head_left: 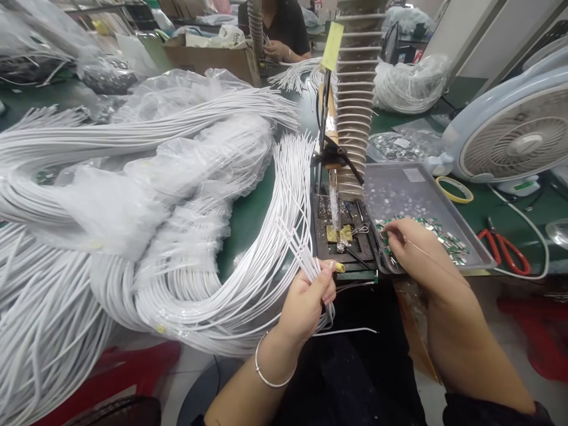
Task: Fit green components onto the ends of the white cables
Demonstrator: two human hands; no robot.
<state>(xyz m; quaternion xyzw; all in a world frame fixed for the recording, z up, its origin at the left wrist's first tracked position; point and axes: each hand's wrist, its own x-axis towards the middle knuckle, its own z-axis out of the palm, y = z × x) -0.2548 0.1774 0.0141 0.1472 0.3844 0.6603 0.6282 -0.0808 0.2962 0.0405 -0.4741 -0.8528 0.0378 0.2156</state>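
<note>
Had white cables [213, 307] looped in thick bundles over the left of the worktop [244, 228], among clear plastic bags [119, 189]. Caught another person's hand [277, 50] at the far side. Clasped several cable ends [304, 254] in the left hand [310, 290] at the near edge, with the grip closed around them and a yellow cover [339, 267] on one digit. Showed a soldering iron [333, 198] tip-down just beyond, beside a ribbed duct [355, 89]. Placed the right hand [412, 245] over small green circuit boards [450, 239] in the near part of a grey tray [439, 204], with grip drawn nearly together; too hidden to tell whether holding one. Included yellow tape [467, 194], red-handled cutters [512, 254] and a fan [517, 142] farther right.
</note>
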